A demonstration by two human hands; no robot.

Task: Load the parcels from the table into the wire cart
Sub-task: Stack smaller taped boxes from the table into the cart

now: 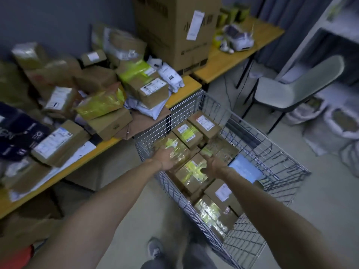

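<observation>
Both hands reaching into wire cart (262,144), left hand (167,158) and right hand (213,164) apparently gripping taped parcel (192,171), blur obscuring fingers

Parcel sorting room or small mailroom. Yellow-topped table (180,98) heaped with labelled cardboard parcels (153,92) and poly mailers (171,76). Wire cart (272,150) on bare floor, packed with taped boxes. Large carton (174,30) on second table; plain chair (295,84), filled sacks (342,123) beside grey wall.
</observation>
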